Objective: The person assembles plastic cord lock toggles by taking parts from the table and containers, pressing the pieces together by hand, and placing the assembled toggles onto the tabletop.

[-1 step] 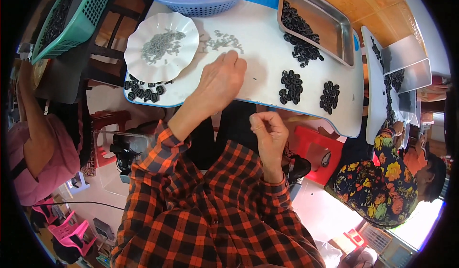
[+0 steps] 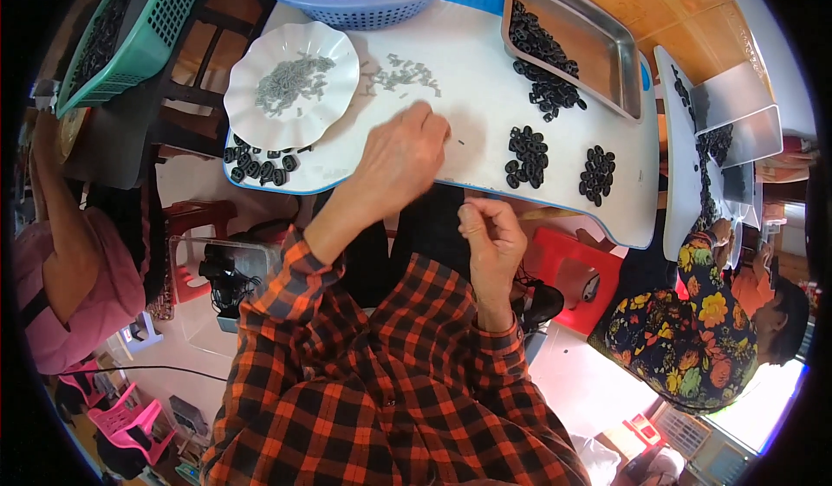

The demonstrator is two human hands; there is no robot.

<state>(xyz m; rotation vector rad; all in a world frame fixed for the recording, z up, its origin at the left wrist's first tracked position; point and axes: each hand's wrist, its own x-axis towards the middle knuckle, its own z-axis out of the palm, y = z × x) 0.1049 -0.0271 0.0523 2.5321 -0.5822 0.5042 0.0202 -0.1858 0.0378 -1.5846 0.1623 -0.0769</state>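
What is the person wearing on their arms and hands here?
Both arms wear long sleeves of an orange, red and black checked shirt, buttoned cuffs at the wrists. The left hand and right hand are bare: no gloves, and no rings or watch that I can make out.

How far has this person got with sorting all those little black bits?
Some looks done: small groups of black pieces lie on the white board, and a white plate holds grey bits. In hand: the left hand rests on the board; the right hand is raised, fingers curled. Left: the blue basket looks full.
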